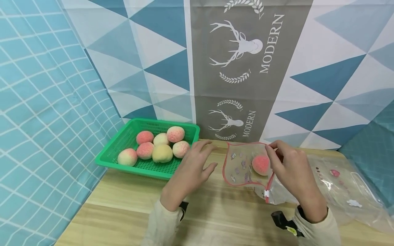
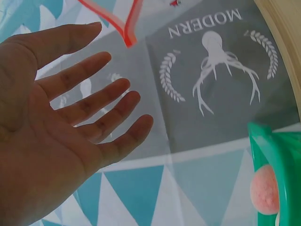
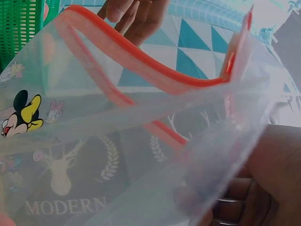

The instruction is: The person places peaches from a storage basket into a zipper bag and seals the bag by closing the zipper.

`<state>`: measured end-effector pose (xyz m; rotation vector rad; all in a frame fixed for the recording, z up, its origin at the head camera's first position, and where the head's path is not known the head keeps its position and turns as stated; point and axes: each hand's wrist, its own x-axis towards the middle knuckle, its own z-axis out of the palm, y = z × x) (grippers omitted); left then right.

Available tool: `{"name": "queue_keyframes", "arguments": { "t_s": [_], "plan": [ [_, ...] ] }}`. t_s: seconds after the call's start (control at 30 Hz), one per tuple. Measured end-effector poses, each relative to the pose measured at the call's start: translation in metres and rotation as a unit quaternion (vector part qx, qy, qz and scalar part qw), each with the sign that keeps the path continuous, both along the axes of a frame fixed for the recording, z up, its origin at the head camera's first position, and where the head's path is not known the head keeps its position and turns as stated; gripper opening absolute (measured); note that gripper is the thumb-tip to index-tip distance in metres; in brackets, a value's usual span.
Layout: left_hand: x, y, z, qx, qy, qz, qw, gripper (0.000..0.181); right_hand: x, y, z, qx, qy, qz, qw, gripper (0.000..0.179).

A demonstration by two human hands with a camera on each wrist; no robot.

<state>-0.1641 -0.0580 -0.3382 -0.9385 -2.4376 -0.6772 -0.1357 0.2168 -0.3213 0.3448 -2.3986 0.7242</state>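
Note:
My right hand (image 1: 292, 169) pinches the rim of a clear zip bag (image 1: 238, 176) with a red zipper edge and cartoon prints. The bag's mouth gapes wide, and a pink toy-like peach (image 1: 261, 165) lies inside it. A white slider (image 1: 266, 193) sits at the near corner of the zipper. Between the basket and the bag hovers my left hand (image 1: 194, 167), holding nothing. Its fingers are spread in the left wrist view, near the bag's red corner (image 2: 129, 38). In the right wrist view the bag hides part of the right hand's fingers.
A green basket (image 1: 129, 169) stands at the back left, holding several pink, cream and yellow peaches (image 1: 162, 153). Another clear printed bag (image 1: 341, 193) lies flat on the right of the wooden table (image 1: 123, 212). Patterned cloth (image 1: 231, 78) hangs behind the table.

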Motion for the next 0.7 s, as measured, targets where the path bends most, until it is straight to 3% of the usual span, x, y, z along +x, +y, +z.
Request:
{"name": "queue_keyframes", "arguments": {
  "t_s": [0.27, 0.43, 0.7],
  "plan": [
    [-0.008, -0.015, -0.001, 0.011, -0.013, 0.053, 0.9985, 0.040, 0.000, 0.000, 0.000, 0.000, -0.002, 0.005, 1.0000, 0.015],
    [-0.012, -0.017, -0.006, 0.009, -0.020, 0.063, 0.9978, 0.041, 0.001, 0.000, -0.001, 0.000, -0.007, 0.000, 1.0000, 0.013],
    [-0.029, -0.029, -0.014, 0.018, -0.023, 0.096, 0.9949, 0.043, 0.000, 0.001, 0.000, 0.000, -0.003, 0.001, 1.0000, 0.013]
  ]
}}
